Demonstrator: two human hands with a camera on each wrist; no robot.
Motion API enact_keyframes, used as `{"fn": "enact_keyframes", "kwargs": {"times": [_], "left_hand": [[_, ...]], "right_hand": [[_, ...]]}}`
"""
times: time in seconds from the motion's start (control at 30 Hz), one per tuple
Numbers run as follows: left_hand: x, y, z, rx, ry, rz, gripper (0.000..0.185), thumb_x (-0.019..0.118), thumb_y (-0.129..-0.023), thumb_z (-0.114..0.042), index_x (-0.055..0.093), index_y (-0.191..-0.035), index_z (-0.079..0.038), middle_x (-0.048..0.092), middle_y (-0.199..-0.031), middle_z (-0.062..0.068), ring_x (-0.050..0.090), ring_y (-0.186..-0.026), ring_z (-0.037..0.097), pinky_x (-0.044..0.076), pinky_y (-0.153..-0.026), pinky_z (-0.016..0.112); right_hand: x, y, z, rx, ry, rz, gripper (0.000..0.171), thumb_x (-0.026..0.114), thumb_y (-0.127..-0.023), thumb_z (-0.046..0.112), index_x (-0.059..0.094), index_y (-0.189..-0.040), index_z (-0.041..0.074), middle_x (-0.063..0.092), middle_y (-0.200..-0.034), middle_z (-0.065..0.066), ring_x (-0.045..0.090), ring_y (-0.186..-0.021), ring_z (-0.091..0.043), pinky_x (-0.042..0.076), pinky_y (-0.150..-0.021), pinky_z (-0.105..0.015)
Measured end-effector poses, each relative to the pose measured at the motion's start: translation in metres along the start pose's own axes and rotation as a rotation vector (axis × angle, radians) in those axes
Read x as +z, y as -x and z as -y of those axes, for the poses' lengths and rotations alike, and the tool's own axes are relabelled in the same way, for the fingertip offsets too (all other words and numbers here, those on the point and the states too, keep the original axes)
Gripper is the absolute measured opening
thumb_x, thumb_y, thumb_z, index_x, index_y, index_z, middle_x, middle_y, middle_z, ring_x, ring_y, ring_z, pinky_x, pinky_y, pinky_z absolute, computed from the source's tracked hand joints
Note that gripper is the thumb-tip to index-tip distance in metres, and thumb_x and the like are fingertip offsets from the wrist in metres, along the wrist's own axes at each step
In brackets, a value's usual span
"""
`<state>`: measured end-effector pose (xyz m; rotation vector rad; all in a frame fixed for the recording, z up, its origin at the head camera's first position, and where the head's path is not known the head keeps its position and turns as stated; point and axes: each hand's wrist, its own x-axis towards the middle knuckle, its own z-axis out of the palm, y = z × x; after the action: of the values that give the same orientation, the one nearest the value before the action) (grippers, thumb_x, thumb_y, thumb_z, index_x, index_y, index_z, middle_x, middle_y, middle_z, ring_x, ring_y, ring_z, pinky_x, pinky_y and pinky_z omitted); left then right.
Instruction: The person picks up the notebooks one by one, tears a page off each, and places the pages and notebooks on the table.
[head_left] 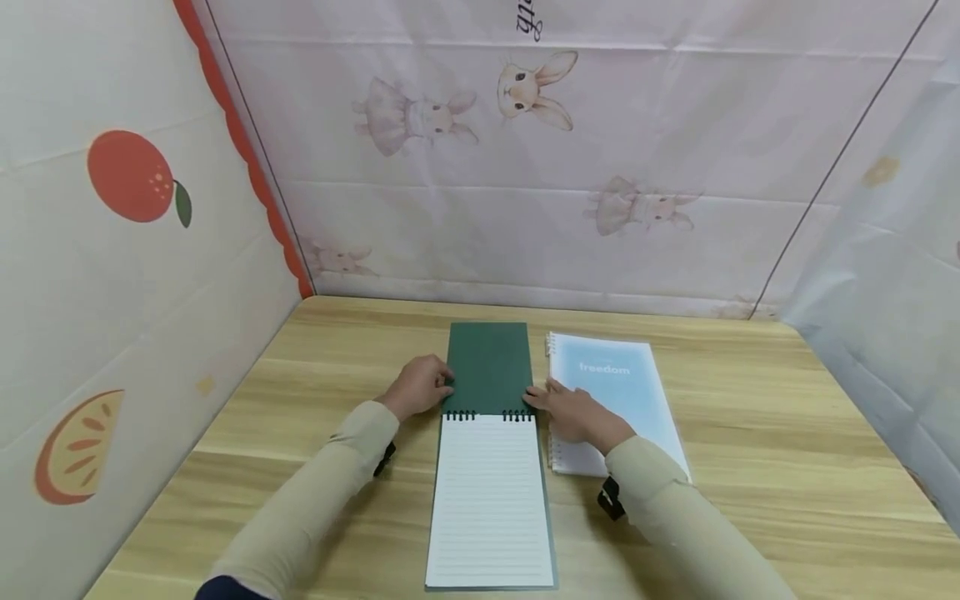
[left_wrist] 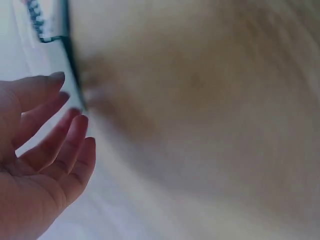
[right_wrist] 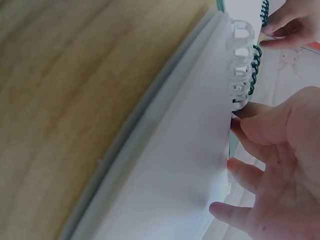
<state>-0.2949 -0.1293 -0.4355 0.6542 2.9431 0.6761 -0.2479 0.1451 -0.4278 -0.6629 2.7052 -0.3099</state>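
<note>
on the pale wooden table, mid-table, lies a light, floppy green top-spiral notepad, open-fingered left hand and right hand touching its flipped cover's edges, best grasped beside the stiff coil.

A pale wood-grain desk fills the foreground. Behind it hangs a pinkish fabric backdrop printed with rabbits. On the left stands a cream cloth panel with a red-orange fruit print, an orange slice print and a scalloped red edge.
</note>
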Motion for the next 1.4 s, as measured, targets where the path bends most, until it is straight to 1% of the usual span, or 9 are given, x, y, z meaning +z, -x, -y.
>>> {"fn": "enact_keyframes", "kwargs": {"times": [0.3, 0.47, 0.63, 0.8, 0.97, 1.13, 1.23, 1.33, 1.4], "left_hand": [[0.004, 0.096, -0.067, 0.504, -0.260, 0.057, 0.011, 0.067, -0.089, -0.017, 0.072, -0.090, -0.008, 0.069, -0.104, 0.009, 0.065, -0.094, 0.020, 0.055, -0.080, 0.030], [0.022, 0.138, -0.094, 0.578, -0.411, 0.201, 0.051, 0.062, -0.088, -0.052, 0.066, -0.117, -0.009, 0.060, -0.128, 0.012, 0.061, -0.111, 0.023, 0.054, -0.085, 0.032], [0.030, 0.146, -0.096, 0.636, -0.534, 0.166, 0.044, 0.056, -0.094, -0.046, 0.064, -0.121, -0.011, 0.062, -0.126, 0.008, 0.062, -0.111, 0.020, 0.056, -0.077, 0.026], [0.031, 0.148, -0.093, 0.744, -0.605, 0.142, 0.032, 0.056, -0.096, -0.039, 0.067, -0.113, -0.014, 0.065, -0.119, 0.004, 0.064, -0.103, 0.013, 0.055, -0.069, 0.020], [0.030, 0.154, -0.095, 0.830, -0.680, 0.104, 0.017, 0.061, -0.092, -0.022, 0.067, -0.105, -0.014, 0.067, -0.108, 0.000, 0.065, -0.089, 0.007, 0.051, -0.059, 0.016], [0.033, 0.159, -0.099, 0.991, -0.812, -0.029, 0.009, 0.064, -0.081, -0.014, 0.061, -0.075, -0.020, 0.048, -0.066, -0.009, 0.044, -0.052, 0.001, 0.033, -0.042, 0.014], [0.033, 0.160, -0.102, 1.023, -0.798, -0.064, 0.014, 0.062, -0.077, -0.016, 0.056, -0.066, -0.022, 0.042, -0.057, -0.010, 0.037, -0.046, 0.002, 0.029, -0.040, 0.016], [0.033, 0.160, -0.102, 1.015, -0.763, -0.104, 0.015, 0.060, -0.075, -0.015, 0.054, -0.063, -0.022, 0.041, -0.055, -0.010, 0.037, -0.045, 0.002, 0.025, -0.039, 0.018], [0.034, 0.161, -0.101, 1.003, -0.748, -0.136, 0.018, 0.060, -0.075, -0.014, 0.052, -0.061, -0.022, 0.040, -0.054, -0.010, 0.037, -0.045, 0.003, 0.022, -0.038, 0.019]], "right_hand": [[-0.003, -0.010, 0.000, 0.044, 0.083, -0.005, 0.052, 0.042, -0.099, 0.006, 0.034, -0.150, 0.016, 0.026, -0.157, -0.003, 0.017, -0.145, -0.033, 0.038, -0.094, -0.054], [-0.008, -0.011, -0.001, 0.094, 0.062, 0.002, 0.052, 0.043, -0.099, 0.007, 0.034, -0.150, 0.018, 0.023, -0.158, -0.008, 0.056, -0.109, -0.039, 0.036, -0.101, -0.056], [-0.007, -0.010, -0.004, 0.118, 0.018, 0.011, 0.054, 0.041, -0.099, 0.006, 0.032, -0.151, 0.020, 0.019, -0.159, -0.011, 0.055, -0.059, -0.032, 0.039, -0.087, -0.050], [-0.007, -0.009, -0.004, 0.109, -0.014, 0.012, 0.054, 0.040, -0.099, 0.005, 0.032, -0.150, 0.019, 0.020, -0.159, -0.008, 0.060, -0.076, -0.039, 0.037, -0.097, -0.054], [-0.005, -0.011, -0.004, 0.104, -0.024, 0.017, 0.054, 0.039, -0.100, 0.005, 0.032, -0.150, 0.020, 0.019, -0.159, -0.007, 0.047, -0.048, -0.026, 0.035, -0.056, -0.035], [-0.003, -0.012, -0.004, 0.082, -0.026, 0.010, 0.052, 0.036, -0.100, 0.005, 0.032, -0.150, 0.019, 0.020, -0.159, -0.007, 0.042, -0.043, -0.022, 0.023, -0.047, -0.030], [-0.003, -0.012, -0.004, 0.071, -0.027, 0.008, 0.051, 0.036, -0.101, 0.007, 0.032, -0.150, 0.019, 0.020, -0.159, -0.007, 0.047, -0.050, -0.027, 0.025, -0.048, -0.031], [-0.003, -0.012, -0.004, 0.063, -0.036, 0.008, 0.048, 0.034, -0.103, 0.010, 0.031, -0.151, 0.019, 0.020, -0.159, -0.007, 0.059, -0.098, -0.035, 0.046, -0.068, -0.039], [-0.002, -0.012, -0.004, 0.057, -0.042, 0.010, 0.047, 0.033, -0.104, 0.012, 0.031, -0.151, 0.018, 0.020, -0.159, -0.006, 0.039, -0.132, -0.036, 0.043, -0.094, -0.051]]}}
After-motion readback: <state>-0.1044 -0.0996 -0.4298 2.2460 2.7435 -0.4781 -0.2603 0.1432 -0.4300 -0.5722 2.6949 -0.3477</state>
